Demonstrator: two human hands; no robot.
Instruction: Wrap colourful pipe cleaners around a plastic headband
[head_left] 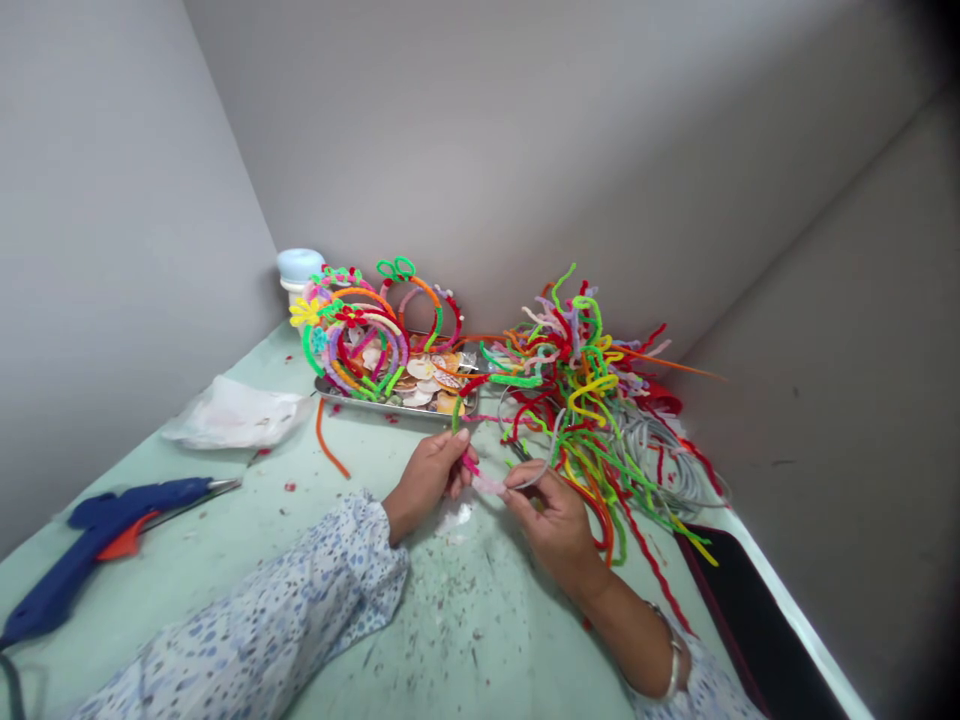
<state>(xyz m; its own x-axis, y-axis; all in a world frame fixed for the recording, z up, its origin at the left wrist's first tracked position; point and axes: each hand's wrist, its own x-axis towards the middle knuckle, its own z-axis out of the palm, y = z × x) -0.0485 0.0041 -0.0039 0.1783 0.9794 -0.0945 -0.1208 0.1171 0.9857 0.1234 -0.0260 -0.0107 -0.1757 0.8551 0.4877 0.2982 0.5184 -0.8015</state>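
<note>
Between my two hands is a thin band wrapped in fuzzy pipe cleaner (488, 485), with green, hot pink and pale pink stretches. A bare grey length (553, 445) of it curves up past my right hand. My left hand (431, 475) is closed, thumb on top, gripping the band at the green and pink part. My right hand (551, 515) pinches the pale pink end between thumb and fingertips. Just beyond the hands lies a tangled heap of coloured pipe cleaners (592, 390).
Behind the hands, a metal tray (397, 408) holds round cutouts, with finished-looking wrapped headbands (360, 345) on it. At left lie a blue glue gun (112, 515) and a plastic bag (236, 412). Grey hoops (664, 455) and a black flat object (750, 610) are at right.
</note>
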